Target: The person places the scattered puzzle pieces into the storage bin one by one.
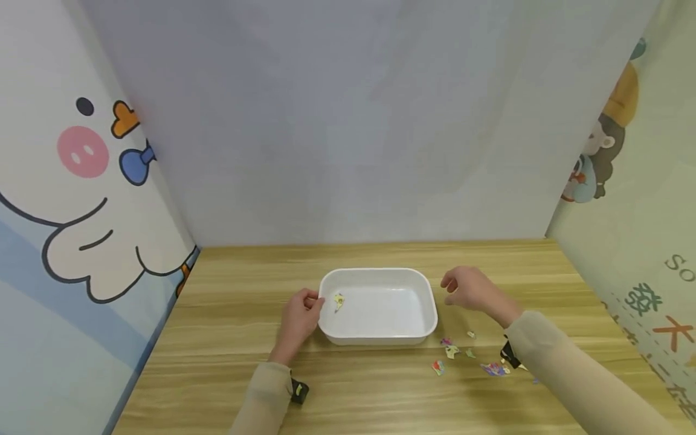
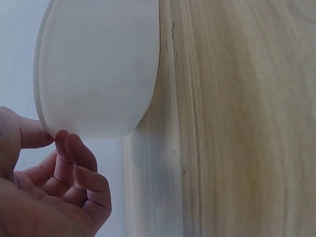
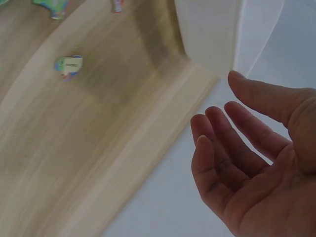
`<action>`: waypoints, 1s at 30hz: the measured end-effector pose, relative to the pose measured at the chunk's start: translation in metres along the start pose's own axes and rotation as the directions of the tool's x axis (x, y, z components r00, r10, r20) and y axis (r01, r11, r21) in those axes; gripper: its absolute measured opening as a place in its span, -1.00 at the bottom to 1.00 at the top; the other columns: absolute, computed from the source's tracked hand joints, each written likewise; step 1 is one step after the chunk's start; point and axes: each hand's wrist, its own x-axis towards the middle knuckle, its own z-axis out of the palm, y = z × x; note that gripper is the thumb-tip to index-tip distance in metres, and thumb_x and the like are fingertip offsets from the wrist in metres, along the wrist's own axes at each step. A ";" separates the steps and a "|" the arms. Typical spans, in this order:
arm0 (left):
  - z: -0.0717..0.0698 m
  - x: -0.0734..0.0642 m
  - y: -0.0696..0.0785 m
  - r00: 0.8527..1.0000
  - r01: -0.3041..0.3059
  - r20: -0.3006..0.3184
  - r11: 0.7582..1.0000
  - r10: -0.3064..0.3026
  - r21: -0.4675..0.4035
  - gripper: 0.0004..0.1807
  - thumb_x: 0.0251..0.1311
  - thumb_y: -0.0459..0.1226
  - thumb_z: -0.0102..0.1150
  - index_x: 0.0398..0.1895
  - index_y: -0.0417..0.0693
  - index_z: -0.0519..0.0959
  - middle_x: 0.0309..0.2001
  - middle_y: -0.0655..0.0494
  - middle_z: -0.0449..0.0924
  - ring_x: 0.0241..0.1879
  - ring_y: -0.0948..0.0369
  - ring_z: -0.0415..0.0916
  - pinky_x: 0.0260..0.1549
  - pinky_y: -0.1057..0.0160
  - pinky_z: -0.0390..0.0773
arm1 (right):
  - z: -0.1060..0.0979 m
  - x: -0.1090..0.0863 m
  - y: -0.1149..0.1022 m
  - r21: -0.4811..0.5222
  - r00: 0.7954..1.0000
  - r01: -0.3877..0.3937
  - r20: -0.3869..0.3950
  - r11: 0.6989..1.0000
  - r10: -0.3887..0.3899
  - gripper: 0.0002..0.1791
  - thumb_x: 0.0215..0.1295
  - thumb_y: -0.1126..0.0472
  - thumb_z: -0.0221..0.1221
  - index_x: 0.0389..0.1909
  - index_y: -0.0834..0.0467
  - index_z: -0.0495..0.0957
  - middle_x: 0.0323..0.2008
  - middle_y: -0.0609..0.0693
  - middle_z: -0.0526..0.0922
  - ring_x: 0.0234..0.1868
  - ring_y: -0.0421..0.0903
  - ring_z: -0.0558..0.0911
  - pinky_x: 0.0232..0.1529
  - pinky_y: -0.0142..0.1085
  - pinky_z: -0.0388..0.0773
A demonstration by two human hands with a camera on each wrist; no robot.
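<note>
The wooden table (image 1: 217,362) is bounded at its far edge by a pale curtain (image 1: 348,121) and on the left by a cartoon panel (image 1: 81,241); wide stretches of wood are left on either side of the tub, with only a narrow strip behind it. And there, mid-table, the white tub (image 1: 380,311) is flanked by both hands! Its left rim is pinched between thumb and fingers of the left hand (image 1: 300,315). By the right hand (image 1: 470,289) nothing is gripped: loosely bent fingers are held just beside the tub's right end, apart from it. Now the scraps: one yellow scrap (image 1: 339,302) is seen inside the tub, near the left hand; several coloured scraps (image 1: 452,351) are scattered on the wood, nearer the person than the right hand, some close by the right sleeve (image 1: 576,368).
</note>
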 end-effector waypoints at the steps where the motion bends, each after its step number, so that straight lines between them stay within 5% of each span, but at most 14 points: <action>1: 0.000 0.000 0.000 1.000 0.003 -0.002 1.000 -0.003 0.006 -0.80 0.18 -0.23 0.19 -0.25 -0.19 0.58 -0.44 0.02 0.58 -0.45 0.20 0.48 -0.52 0.33 0.49 | 0.002 -0.002 0.003 0.002 1.000 -0.014 0.021 1.000 0.014 -0.68 -0.02 0.29 0.31 -0.20 0.32 0.57 -0.28 0.15 0.64 -0.23 0.04 0.60 -0.24 -0.13 0.56; 8: -0.003 0.000 -0.001 1.000 0.006 0.008 1.000 -0.006 0.008 -0.79 0.20 -0.22 0.16 -0.21 -0.19 0.58 -0.41 0.02 0.59 -0.42 0.18 0.49 -0.50 0.33 0.50 | 0.018 -0.013 0.027 -0.029 0.990 -0.074 0.121 0.997 0.077 -0.63 -0.08 0.27 0.32 -0.20 0.33 0.56 -0.29 0.14 0.62 -0.27 0.04 0.58 -0.31 -0.14 0.55; 30: -0.002 -0.003 0.001 1.000 -0.022 -0.013 1.000 0.022 -0.001 -0.81 0.15 -0.23 0.20 -0.26 -0.18 0.59 -0.46 0.04 0.59 -0.47 0.22 0.48 -0.52 0.33 0.48 | 0.037 -0.044 0.052 -0.053 0.989 -0.096 0.103 0.994 0.102 -0.78 -0.28 0.40 0.33 -0.56 0.17 0.50 -0.51 -0.03 0.51 -0.46 -0.08 0.45 -0.43 -0.22 0.46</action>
